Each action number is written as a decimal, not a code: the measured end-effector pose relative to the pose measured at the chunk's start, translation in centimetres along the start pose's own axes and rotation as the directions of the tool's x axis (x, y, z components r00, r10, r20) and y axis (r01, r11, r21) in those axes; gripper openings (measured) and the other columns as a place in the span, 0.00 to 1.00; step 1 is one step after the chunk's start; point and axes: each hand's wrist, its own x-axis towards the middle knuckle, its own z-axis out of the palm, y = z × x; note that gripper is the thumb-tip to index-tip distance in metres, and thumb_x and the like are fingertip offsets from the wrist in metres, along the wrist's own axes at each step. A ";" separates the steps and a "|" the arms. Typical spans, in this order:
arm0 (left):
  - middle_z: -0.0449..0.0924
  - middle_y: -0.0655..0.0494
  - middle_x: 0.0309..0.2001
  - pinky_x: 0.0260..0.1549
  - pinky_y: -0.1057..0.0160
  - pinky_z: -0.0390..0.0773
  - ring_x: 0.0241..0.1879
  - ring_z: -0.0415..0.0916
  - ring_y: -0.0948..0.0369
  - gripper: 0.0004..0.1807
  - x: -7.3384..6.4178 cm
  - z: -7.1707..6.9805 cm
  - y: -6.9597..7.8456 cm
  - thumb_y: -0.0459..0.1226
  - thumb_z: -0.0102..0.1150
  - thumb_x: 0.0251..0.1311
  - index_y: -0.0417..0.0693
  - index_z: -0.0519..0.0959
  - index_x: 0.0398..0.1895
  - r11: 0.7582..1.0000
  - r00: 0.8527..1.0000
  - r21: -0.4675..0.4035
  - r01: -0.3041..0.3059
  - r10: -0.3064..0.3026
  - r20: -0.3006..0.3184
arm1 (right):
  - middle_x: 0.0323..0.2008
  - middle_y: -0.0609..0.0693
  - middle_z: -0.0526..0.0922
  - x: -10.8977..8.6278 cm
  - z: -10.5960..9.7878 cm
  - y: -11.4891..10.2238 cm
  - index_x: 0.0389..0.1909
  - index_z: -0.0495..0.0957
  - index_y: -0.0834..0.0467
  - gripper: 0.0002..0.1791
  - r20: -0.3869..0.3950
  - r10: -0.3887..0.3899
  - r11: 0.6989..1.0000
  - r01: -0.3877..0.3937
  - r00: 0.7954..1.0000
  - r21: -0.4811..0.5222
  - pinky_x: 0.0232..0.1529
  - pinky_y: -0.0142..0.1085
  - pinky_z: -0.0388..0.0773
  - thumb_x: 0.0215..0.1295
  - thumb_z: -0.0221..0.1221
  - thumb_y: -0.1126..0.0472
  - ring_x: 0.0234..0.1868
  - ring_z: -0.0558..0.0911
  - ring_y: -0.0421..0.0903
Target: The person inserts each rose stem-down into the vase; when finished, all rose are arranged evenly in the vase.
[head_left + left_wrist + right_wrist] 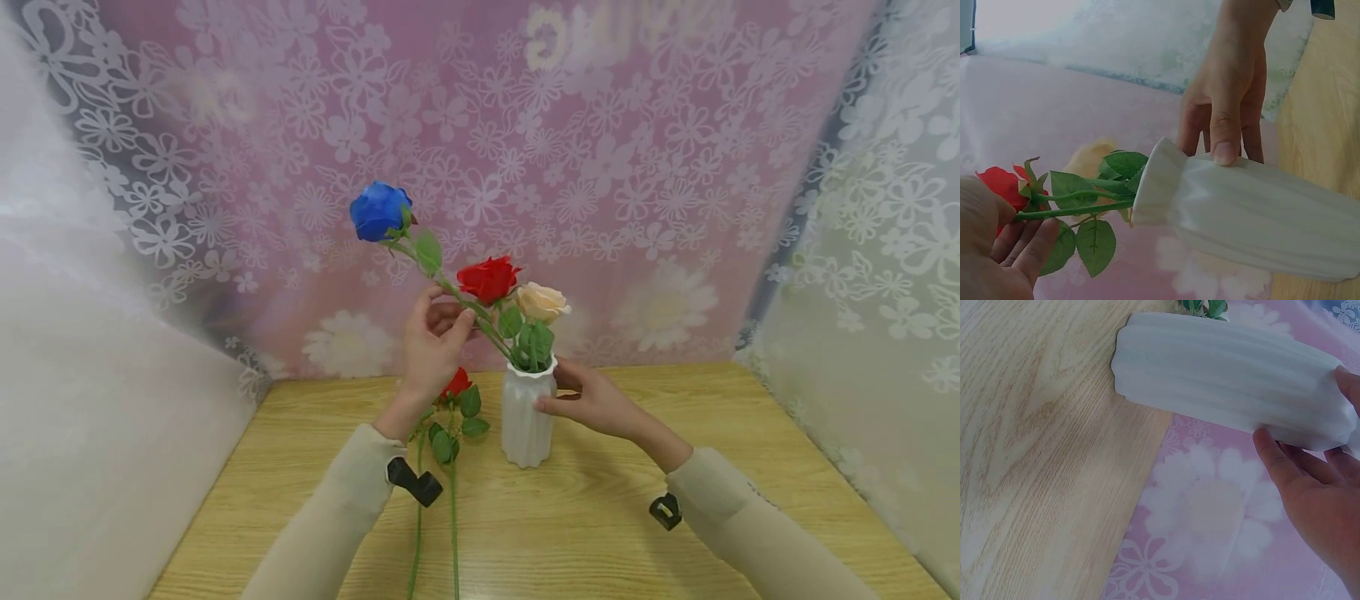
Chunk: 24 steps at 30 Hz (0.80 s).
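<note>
A blue artificial rose (378, 211) leans up and to the left, its stem reaching down into the mouth of a white ribbed vase (527, 425). My left hand (435, 346) pinches that stem between thumb and fingers, above the rim. In the left wrist view the green stem (1085, 210) runs from those fingers into the vase. A red rose (489, 279) and a cream rose (542, 302) stand in the vase, leaves bunched at its rim. My right hand (600, 406) holds the vase's upper right side, thumb in front and fingers behind.
Left of the vase, another red rose (456, 383) lies on the wooden table (637, 525), partly hidden behind the left hand. Long green stems (453, 517) stretch from there toward the near edge. A flower-patterned pink sheet (420, 150) hangs behind, with pale sheets on both sides.
</note>
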 end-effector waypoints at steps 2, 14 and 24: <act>0.81 0.26 0.42 0.40 0.52 0.92 0.35 0.87 0.44 0.18 -0.1 0.3 -0.4 0.23 0.61 0.69 0.31 0.71 0.60 1.000 1.000 0.025 -0.006 0.005 0.025 | 0.72 0.58 0.76 0.0 0.0 0.1 0.82 0.62 0.51 0.42 0.000 -0.004 1.000 0.004 1.000 -0.005 0.64 0.55 0.83 0.71 0.69 0.53 0.68 0.80 0.60; 0.85 0.31 0.40 0.40 0.62 0.90 0.37 0.87 0.39 0.19 -1.0 1.5 -1.6 0.25 0.64 0.67 0.32 0.74 0.60 0.980 0.989 0.199 -0.014 -0.016 0.148 | 0.73 0.57 0.76 0.0 0.1 0.2 0.82 0.61 0.50 0.43 0.007 -0.003 1.000 0.003 1.000 0.011 0.64 0.57 0.82 0.71 0.69 0.52 0.68 0.80 0.60; 0.89 0.37 0.40 0.39 0.62 0.90 0.38 0.90 0.45 0.13 -1.1 1.6 -1.8 0.33 0.59 0.76 0.38 0.77 0.59 0.961 0.982 0.278 0.005 -0.056 0.178 | 0.72 0.56 0.77 0.0 0.1 0.2 0.83 0.59 0.48 0.45 0.007 0.008 1.000 -0.008 1.000 0.023 0.65 0.58 0.81 0.70 0.70 0.51 0.68 0.81 0.59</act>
